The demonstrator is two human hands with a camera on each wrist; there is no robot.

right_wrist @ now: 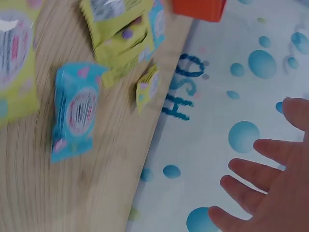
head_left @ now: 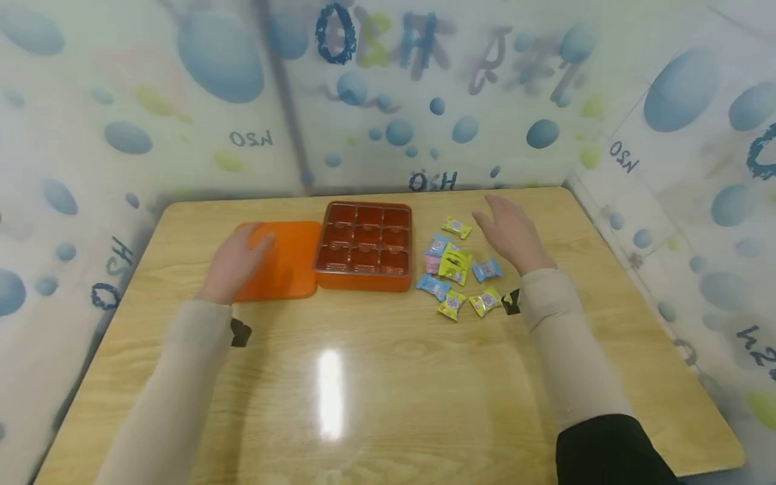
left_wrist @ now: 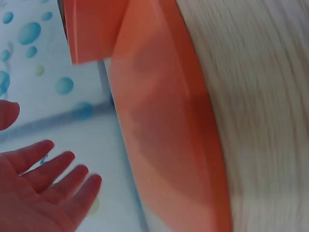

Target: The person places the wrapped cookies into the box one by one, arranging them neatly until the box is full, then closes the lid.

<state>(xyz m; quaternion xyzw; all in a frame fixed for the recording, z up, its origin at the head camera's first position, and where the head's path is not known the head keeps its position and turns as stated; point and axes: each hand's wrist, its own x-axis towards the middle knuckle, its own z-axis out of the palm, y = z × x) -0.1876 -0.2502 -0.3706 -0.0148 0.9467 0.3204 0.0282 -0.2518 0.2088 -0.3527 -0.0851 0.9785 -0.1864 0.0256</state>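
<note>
Over the left part of a flat orange lid (head_left: 291, 259), my left hand (head_left: 235, 264) hovers with nothing in its grasp. Its fingers (left_wrist: 58, 171) are spread and relaxed in the left wrist view. An orange box (head_left: 364, 281) with a grid of several compartments stands against the lid's right side. Small wrapped candies in yellow, blue and pink lie in a loose group to the right of the box. My right hand (head_left: 512, 232), fingers apart and holding nothing, is just right of a yellow candy (head_left: 457, 228) and above a blue candy (head_left: 487, 270).
The wooden table (head_left: 400, 377) meets a wall (head_left: 376, 101) printed with blue bubbles at its back edge. Another printed wall (head_left: 697, 222) runs along the right side. More yellow candies (head_left: 451, 305) lie toward the front of the group.
</note>
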